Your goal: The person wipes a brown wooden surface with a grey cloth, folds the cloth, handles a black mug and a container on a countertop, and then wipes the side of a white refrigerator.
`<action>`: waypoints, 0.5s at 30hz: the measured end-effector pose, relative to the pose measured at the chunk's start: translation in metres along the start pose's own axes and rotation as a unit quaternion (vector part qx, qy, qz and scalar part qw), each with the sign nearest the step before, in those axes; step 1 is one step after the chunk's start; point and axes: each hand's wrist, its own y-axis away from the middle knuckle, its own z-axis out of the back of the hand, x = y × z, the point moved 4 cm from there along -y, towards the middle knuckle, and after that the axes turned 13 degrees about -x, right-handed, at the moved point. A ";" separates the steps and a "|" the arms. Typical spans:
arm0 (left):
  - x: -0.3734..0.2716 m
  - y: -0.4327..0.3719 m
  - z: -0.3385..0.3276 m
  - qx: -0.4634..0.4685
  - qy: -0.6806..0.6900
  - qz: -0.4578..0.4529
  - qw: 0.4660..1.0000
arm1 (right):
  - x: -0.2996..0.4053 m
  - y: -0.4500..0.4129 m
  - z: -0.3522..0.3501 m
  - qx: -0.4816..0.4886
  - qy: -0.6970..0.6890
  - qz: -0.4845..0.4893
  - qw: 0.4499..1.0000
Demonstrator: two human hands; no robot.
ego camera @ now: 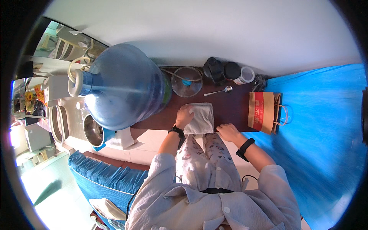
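Observation:
A folded light grey cloth (201, 118) lies on the dark brown tabletop (233, 112), its near edge at the table's front edge. My left hand (184, 115) rests on the left side of this cloth, thumb apart from the fingers. Whether it pinches the fabric or only presses on it I cannot tell. Just right of the cloth, my right hand (229, 131) is at the table's front edge. Its fingers are loosely bent, and nothing is seen in them. A metal spoon (219, 90) lies farther back, beside a round clear lid (187, 82) with a blue knob.
A large blue water bottle (123, 86) stands left. Black-topped containers (214, 70) and a white-rimmed jar (247, 74) line the wall. At right, a paper bag (266, 112) borders a blue-covered surface (316, 138). A metal pot (94, 130) and blue-covered chair (109, 172) are left.

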 end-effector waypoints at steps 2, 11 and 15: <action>0.002 -0.004 -0.003 0.018 -0.008 -0.004 1.000 | 0.006 -0.002 0.000 0.006 -0.008 0.006 1.000; -0.036 -0.024 -0.027 0.111 -0.116 -0.063 0.985 | -0.011 0.011 -0.009 -0.036 -0.116 -0.073 0.990; -0.044 -0.029 -0.038 0.101 -0.114 -0.030 0.988 | -0.021 0.023 -0.009 -0.029 -0.132 -0.110 0.985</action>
